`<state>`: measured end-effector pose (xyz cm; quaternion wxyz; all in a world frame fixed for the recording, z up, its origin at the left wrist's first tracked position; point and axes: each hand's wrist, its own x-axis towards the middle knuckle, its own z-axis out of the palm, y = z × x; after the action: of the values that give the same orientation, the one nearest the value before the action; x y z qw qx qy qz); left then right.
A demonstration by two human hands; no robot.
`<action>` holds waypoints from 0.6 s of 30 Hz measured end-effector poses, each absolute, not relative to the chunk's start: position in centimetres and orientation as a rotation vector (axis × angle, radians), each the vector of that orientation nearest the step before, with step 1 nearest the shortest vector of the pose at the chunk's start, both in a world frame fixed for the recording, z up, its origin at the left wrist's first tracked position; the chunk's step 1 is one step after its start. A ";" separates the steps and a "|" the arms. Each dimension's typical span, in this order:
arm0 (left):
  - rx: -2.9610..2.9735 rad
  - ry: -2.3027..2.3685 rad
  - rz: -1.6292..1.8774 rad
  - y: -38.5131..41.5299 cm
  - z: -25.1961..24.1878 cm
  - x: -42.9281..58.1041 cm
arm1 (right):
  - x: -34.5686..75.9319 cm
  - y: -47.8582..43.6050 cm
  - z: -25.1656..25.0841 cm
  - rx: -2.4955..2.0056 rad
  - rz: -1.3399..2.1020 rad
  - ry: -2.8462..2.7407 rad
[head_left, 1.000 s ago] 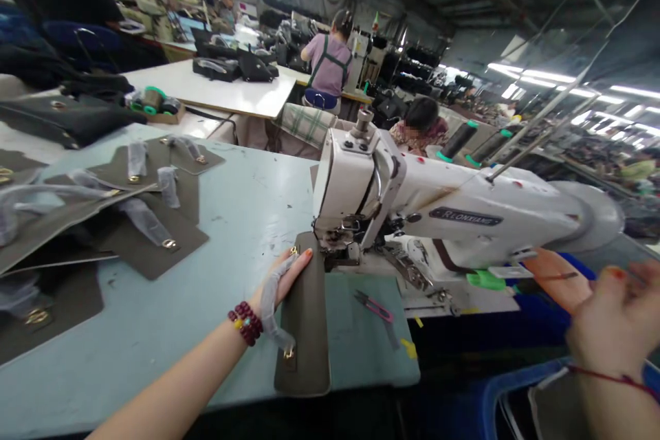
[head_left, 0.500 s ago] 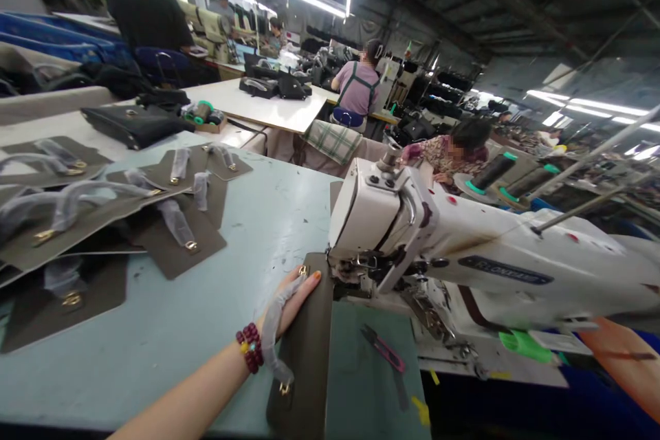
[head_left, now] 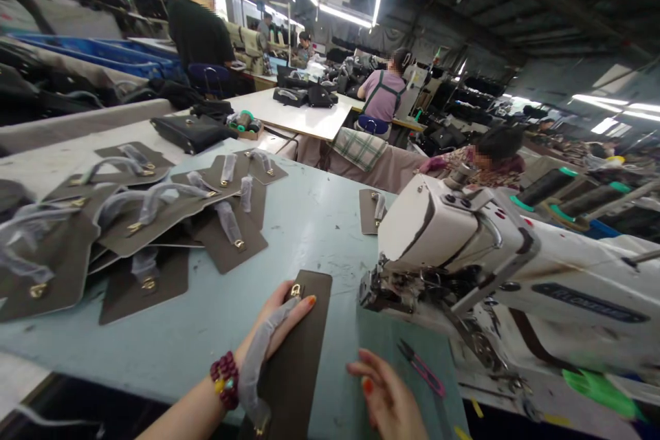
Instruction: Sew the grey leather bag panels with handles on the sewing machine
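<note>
A dark olive leather panel (head_left: 302,350) lies on the pale blue table (head_left: 206,316), left of the white sewing machine (head_left: 464,247). Its plastic-wrapped strap (head_left: 258,357) with gold rings runs along its left edge. My left hand (head_left: 276,320) lies flat on the panel under that strap, fingers stretched out, a bead bracelet on the wrist. My right hand (head_left: 386,399) hovers low beside the panel's right edge, fingers loosely apart and holding nothing.
A pile of similar panels with wrapped straps (head_left: 128,234) covers the table's left side. One small panel (head_left: 372,210) lies behind the machine head. Pink thread snips (head_left: 420,368) rest on the machine bed. Other people work at tables beyond.
The panel has slid left, away from the needle, with my left hand still on it. My right hand has come into view beside it. The camera has turned left.
</note>
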<state>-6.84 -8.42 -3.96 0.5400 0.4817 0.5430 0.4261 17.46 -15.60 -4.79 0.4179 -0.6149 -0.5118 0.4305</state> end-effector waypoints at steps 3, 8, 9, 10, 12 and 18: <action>1.299 1.313 1.073 -9.0 -5.4 -7.6 | 10.1 -14.0 -7.7 -1.241 1.526 -1.147; 1.641 1.813 1.326 -8.8 -5.5 -16.2 | 6.6 -6.4 -5.9 -1.225 1.641 -0.976; 1.756 1.992 1.365 -8.5 -4.9 -18.7 | 6.4 -4.7 -5.4 -1.222 1.564 -0.904; 1.874 2.183 1.355 -8.2 -4.3 -21.2 | 6.4 -3.3 -5.0 -1.202 1.485 -0.825; 2.012 2.495 1.200 -7.3 -3.1 -25.9 | 6.3 -1.8 -4.8 -1.156 1.442 -0.695; 2.224 2.477 0.978 -4.4 -2.4 -33.6 | 6.6 -7.8 -8.9 -1.322 1.549 -0.742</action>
<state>-33.58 -4.44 -2.45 -0.1630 0.6324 0.7044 0.2782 6.60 -7.78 -8.94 0.4683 -0.5389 -0.3026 0.6315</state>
